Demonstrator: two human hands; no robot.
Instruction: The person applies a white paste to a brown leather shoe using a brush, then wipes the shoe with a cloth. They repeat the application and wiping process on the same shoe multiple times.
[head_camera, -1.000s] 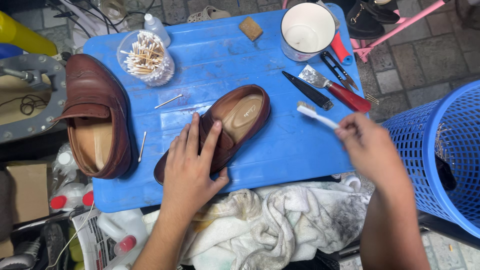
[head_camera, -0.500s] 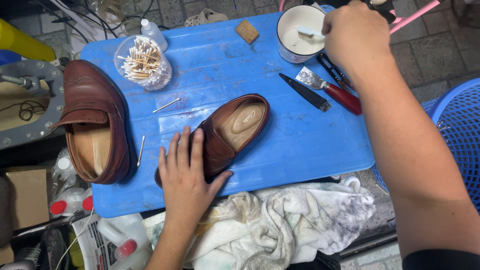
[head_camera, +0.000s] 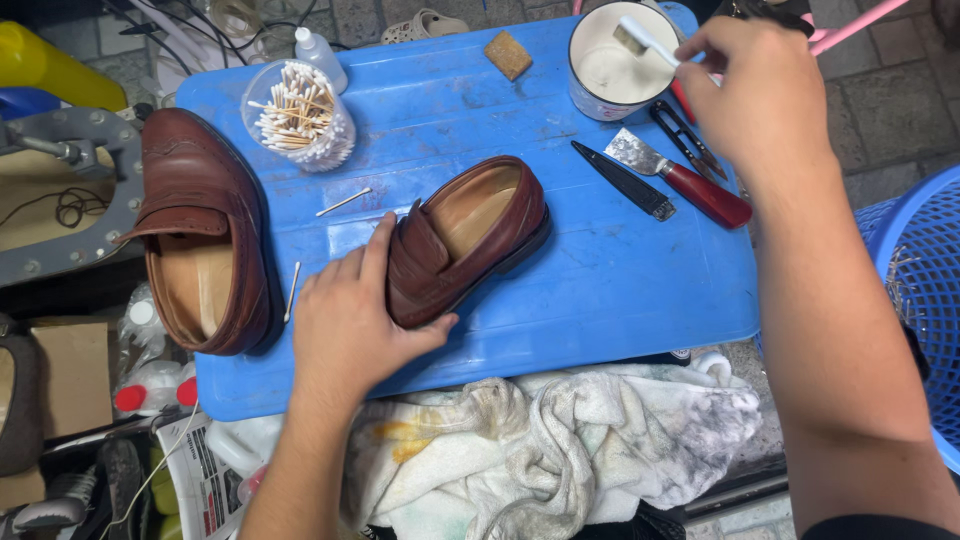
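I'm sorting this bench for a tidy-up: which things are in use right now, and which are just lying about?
In use:
left hand gripping the small brown shoe
right hand holding the white brush over the white mug

Lying about:
large brown shoe
cotton swab cup
scraper
black knife
snips
sponge
rag

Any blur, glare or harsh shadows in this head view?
Head view: evenly lit and mostly sharp; slight motion blur on the right hand holding the white toothbrush; soft shadow beside the brown leather loafer under the left hand; no strong glare.
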